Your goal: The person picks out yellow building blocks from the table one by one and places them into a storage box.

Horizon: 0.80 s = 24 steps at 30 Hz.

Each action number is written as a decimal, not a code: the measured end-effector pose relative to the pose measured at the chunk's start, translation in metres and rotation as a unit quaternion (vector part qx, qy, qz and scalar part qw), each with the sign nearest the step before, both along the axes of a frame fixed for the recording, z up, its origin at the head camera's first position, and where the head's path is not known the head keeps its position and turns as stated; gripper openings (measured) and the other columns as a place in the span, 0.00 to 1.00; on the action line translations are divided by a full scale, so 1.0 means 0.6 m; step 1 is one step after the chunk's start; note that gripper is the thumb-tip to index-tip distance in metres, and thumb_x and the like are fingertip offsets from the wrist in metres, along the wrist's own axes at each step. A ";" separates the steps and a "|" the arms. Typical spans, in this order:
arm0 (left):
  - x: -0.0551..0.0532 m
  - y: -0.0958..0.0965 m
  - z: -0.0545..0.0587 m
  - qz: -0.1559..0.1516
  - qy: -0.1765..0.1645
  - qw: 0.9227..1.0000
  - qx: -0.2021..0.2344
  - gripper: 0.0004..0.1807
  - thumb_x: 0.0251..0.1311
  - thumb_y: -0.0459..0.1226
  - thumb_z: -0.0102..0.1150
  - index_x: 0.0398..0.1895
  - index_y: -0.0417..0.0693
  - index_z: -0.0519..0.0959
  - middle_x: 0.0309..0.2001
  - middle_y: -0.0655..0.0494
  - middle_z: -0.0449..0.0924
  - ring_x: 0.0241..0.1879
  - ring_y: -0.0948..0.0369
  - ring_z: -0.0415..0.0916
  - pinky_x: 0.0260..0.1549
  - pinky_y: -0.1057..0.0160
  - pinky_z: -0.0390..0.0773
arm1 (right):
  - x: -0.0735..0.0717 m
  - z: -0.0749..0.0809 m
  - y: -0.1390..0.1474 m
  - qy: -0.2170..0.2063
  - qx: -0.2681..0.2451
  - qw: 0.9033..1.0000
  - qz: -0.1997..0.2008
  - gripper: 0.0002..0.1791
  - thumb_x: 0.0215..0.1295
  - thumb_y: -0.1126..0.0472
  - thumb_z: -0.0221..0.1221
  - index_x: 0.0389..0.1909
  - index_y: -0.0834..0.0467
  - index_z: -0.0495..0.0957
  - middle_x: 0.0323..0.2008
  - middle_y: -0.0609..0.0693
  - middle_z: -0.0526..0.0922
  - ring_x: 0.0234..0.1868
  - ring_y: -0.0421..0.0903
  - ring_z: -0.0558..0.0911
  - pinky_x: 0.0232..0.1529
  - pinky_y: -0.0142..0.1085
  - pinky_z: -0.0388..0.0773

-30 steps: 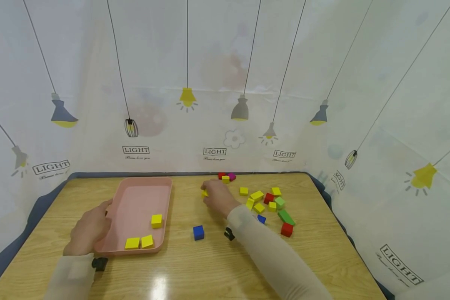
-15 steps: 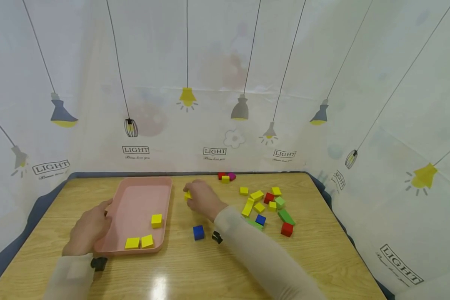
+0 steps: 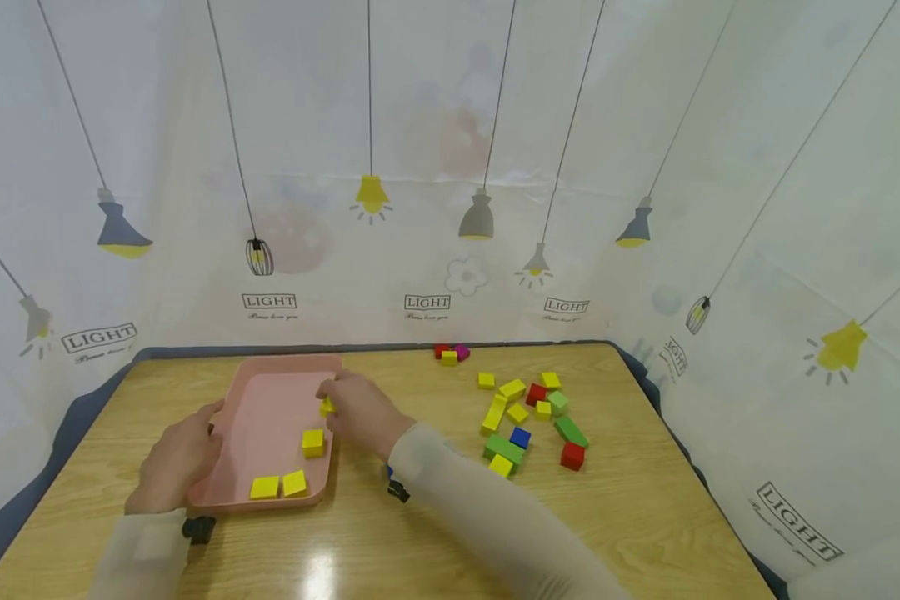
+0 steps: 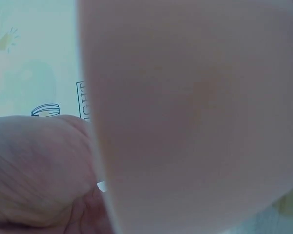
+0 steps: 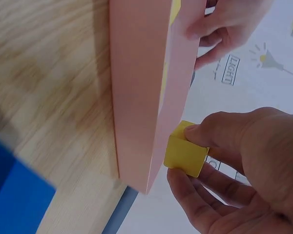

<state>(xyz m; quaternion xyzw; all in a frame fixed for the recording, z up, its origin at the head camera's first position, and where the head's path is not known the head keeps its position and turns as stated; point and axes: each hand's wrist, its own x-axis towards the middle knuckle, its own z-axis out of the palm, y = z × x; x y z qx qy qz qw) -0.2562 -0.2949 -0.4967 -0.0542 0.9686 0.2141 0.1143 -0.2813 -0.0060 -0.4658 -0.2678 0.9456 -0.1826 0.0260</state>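
My right hand [image 3: 363, 412] pinches a yellow block [image 5: 185, 153] between thumb and fingers, just above the right rim of the pink tray [image 3: 262, 408]. Three more yellow blocks lie inside: one block [image 3: 313, 443] by the right wall, and a pair [image 3: 279, 485] at the near end. On the tray's left side, my left hand [image 3: 176, 458] holds the rim, its thumb over the edge, as the right wrist view also shows. The tray's pink wall fills most of the left wrist view, beside part of the left hand [image 4: 39, 170].
A blue block [image 5: 14, 190] lies on the wooden table [image 3: 412, 533], mostly behind the right wrist in the head view. Several yellow, green, red and blue blocks [image 3: 517, 412] are scattered at right. A small cluster [image 3: 449, 358] sits at the back edge, near the printed curtain.
My right hand has carried the yellow block leftward across the table to the tray's right rim. The left hand and the tray have stayed in place.
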 end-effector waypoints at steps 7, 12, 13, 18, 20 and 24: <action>-0.002 -0.004 -0.003 0.001 0.003 1.000 0.009 0.36 0.87 0.33 0.51 0.92 0.34 0.58 0.74 0.20 0.76 0.63 0.32 0.83 0.53 0.36 0.89 | 0.017 -0.004 -0.047 0.019 0.025 0.999 0.036 0.21 0.81 0.61 0.73 0.71 0.50 0.89 0.56 0.43 0.89 0.46 0.33 0.80 0.52 0.18 0.83; -0.001 -0.008 -0.007 0.002 0.006 1.000 0.010 0.36 0.87 0.33 0.50 0.92 0.35 0.58 0.75 0.20 0.77 0.61 0.33 0.83 0.51 0.38 0.89 | 0.029 -0.009 -0.081 0.022 0.042 0.997 0.059 0.21 0.81 0.60 0.73 0.70 0.48 0.89 0.57 0.41 0.90 0.48 0.31 0.83 0.57 0.18 0.83; -0.001 -0.008 -0.008 0.002 0.008 1.000 0.009 0.36 0.87 0.33 0.50 0.92 0.35 0.58 0.74 0.20 0.77 0.62 0.33 0.83 0.51 0.37 0.89 | 0.030 -0.010 -0.087 0.019 0.045 0.997 0.061 0.21 0.81 0.60 0.73 0.70 0.47 0.89 0.57 0.40 0.90 0.48 0.31 0.83 0.58 0.18 0.83; -0.002 -0.006 -0.009 0.004 0.007 1.000 0.012 0.35 0.88 0.34 0.49 0.92 0.35 0.58 0.74 0.21 0.77 0.62 0.33 0.83 0.54 0.34 0.89 | 0.027 -0.018 -0.108 0.013 0.071 0.995 0.072 0.21 0.81 0.58 0.73 0.70 0.45 0.89 0.58 0.38 0.91 0.50 0.31 0.84 0.59 0.18 0.83; -0.001 -0.005 -0.007 0.004 0.007 1.000 0.013 0.35 0.88 0.33 0.49 0.92 0.35 0.58 0.74 0.21 0.78 0.61 0.34 0.83 0.54 0.35 0.89 | 0.028 -0.019 -0.115 0.019 0.080 0.993 0.083 0.20 0.81 0.58 0.73 0.70 0.45 0.89 0.59 0.38 0.91 0.51 0.31 0.85 0.59 0.18 0.84; 0.000 -0.004 -0.003 0.001 0.010 1.000 0.013 0.36 0.87 0.33 0.50 0.92 0.35 0.58 0.73 0.21 0.78 0.61 0.34 0.82 0.55 0.33 0.88 | 0.034 -0.015 -0.130 0.029 0.095 0.990 0.102 0.20 0.81 0.57 0.74 0.69 0.45 0.90 0.60 0.37 0.92 0.52 0.30 0.86 0.59 0.18 0.84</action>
